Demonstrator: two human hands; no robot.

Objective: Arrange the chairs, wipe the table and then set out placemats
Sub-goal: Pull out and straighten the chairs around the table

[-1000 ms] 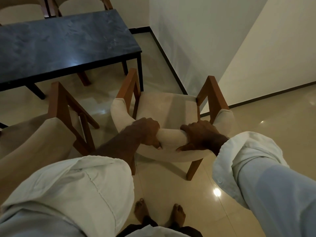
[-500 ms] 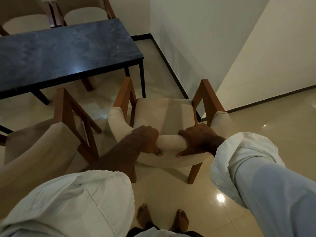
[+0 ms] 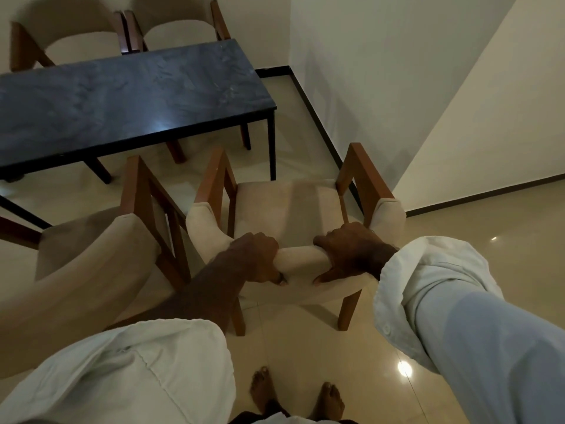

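A beige cushioned chair (image 3: 284,209) with brown wooden arms stands in front of me, facing the right end of the dark table (image 3: 122,105). My left hand (image 3: 260,258) grips the padded top of its backrest, fingers curled round it. Just to the right, my right hand (image 3: 351,252) grips the same backrest. A second beige chair (image 3: 91,258) stands close on its left, also at the table's near side. Two more chairs (image 3: 171,32) sit at the table's far side.
White walls form a corner (image 3: 382,117) just right of the table's end, with a dark skirting along the shiny tiled floor (image 3: 458,228). My bare feet (image 3: 293,396) stand right behind the held chair.
The held chair has slid forward, nearer the table's end and closer to the chair on its left. Both hands have kept their grip on the backrest.
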